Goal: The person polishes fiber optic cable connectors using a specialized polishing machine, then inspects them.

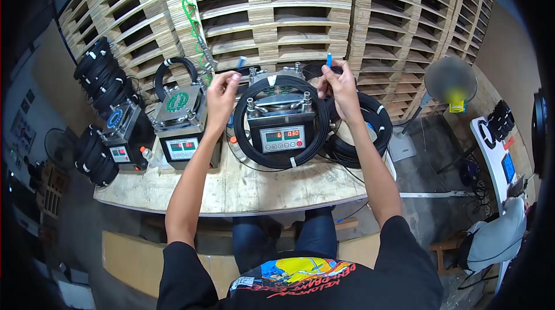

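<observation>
My left hand (221,97) pinches a small blue cable connector (241,63) with a whitish tip, raised to the left of the middle machine. On the other side, my right hand (342,86) grips a second blue cable connector (329,59) between thumb and fingers, pointing upward. Between and below my hands, a coil of black cable (247,154) tied with white bands stands against the middle machine (283,138), which has metal posts and a lit red display. Whether the connectors belong to this coil cannot be made out.
More black cable coils (378,131) lie at the bench's right; others (95,82) are stacked at left. Two similar machines, one with a green ring plate (177,101), stand left on the wooden bench (231,194). Pallets (300,6) rise behind. A person (497,235) sits far right.
</observation>
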The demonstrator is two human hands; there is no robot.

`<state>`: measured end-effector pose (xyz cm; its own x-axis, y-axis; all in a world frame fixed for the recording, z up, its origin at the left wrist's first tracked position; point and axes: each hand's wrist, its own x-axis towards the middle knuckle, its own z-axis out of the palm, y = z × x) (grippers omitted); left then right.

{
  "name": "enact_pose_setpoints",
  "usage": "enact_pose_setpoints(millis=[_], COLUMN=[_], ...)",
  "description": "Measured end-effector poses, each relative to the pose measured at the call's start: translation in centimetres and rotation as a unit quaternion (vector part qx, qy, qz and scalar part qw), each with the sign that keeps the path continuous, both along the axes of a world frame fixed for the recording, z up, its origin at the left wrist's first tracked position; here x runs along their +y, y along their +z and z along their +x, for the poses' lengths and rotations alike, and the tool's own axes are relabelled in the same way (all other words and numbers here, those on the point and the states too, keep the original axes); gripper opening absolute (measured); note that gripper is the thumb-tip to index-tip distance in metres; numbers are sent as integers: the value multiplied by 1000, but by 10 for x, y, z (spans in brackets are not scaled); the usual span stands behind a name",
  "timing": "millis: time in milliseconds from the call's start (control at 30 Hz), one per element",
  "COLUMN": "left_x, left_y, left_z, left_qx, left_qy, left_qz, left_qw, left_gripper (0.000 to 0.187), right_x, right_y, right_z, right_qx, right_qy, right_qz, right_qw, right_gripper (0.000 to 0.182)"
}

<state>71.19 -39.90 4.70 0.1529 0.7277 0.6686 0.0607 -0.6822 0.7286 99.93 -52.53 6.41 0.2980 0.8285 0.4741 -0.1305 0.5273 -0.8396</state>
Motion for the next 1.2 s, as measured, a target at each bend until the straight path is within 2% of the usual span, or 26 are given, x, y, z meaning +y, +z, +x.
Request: enact_pose_setpoints(millis=[67,133,200,267,333,400,433,467,533,600,667,700,767,800,867,933,1000,1033,1200], left_x=[9,32,49,57,73,85,89,94,110,124,137,135,127,130,138,153,160,159,145], left_y=[1,-8,-14,-11,-14,-17,-17,-16,-14,-13,-11,-8,2,1,2,-8,-17,-17,-1], left_z=[-7,-10,-16,-15,-14,-8,-2,-2,-2,2,8,14,29,32,36,38,42,43,47], left_qx=[-95,-205,-196,-334,-337,-342,-356,-357,-265,-163,-41,-41,103,103,217,262,290,283,317], left_qy=[-25,-36,-36,-94,-100,-55,-58,-57,-135,-147,-147,-147,-42,-43,-49,-28,33,30,17], left_qz=[-87,-123,-128,-234,-251,-251,-269,-270,-360,-427,-434,-436,-355,-358,-264,-233,-3,-54,-77], left_qw=[991,970,972,908,902,904,893,893,884,877,888,887,928,927,938,936,957,957,945], left_gripper=[28,30,29,28,22,30,40,40,40,43,43,43,39,39,38,36,34,32,27], right_x=[14,30,53,73,94,118,132,142,151,171,178,180,191,194,200,199,201,201,193], right_y=[-2,0,-5,-6,-7,-11,-12,-15,-5,-5,3,7,5,1,-10,-7,-5,-7,6], right_z=[18,36,55,65,72,74,76,78,71,67,62,57,52,50,45,39,37,35,26], right_qx=[4,2,-72,-77,-198,-224,-268,-313,-340,-395,-406,-461,-535,-535,-554,-565,-561,-540,-553], right_qy=[-29,-46,-83,-99,-113,-106,-98,-90,-104,-91,-71,-93,-122,-121,-156,-125,-34,-24,-31], right_qz=[-11,-36,-46,-59,-111,-96,-101,-106,-117,-64,-111,-121,-124,-127,-45,-75,-113,-149,-230], right_qw=[1000,998,993,990,967,964,953,940,927,912,904,874,827,826,816,812,820,828,800], right_gripper=[33,30,22,17,18,18,18,20,18,18,22,23,26,26,25,26,23,21,21])
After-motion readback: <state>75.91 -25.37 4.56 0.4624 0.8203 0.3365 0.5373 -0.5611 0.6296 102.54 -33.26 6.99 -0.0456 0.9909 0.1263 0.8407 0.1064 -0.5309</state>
